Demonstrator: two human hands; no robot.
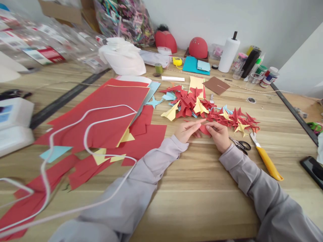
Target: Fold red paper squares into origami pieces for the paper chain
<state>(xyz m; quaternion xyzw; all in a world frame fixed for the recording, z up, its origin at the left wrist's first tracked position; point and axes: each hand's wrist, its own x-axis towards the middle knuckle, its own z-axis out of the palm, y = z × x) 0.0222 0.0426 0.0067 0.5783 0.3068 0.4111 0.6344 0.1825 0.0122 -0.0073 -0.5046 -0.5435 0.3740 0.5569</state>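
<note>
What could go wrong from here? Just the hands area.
Judging from this view:
1. The white cord crosses the red sheets and the left sleeve; it could snag and drag paper.
2. Scissors lie close by the right hand; a sideways move might bump them.
3. Folded paper shapes sit just beyond both hands and could get crushed.

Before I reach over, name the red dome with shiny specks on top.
The right dome, nearer the white bottle; no specks show on the left dome.
</note>
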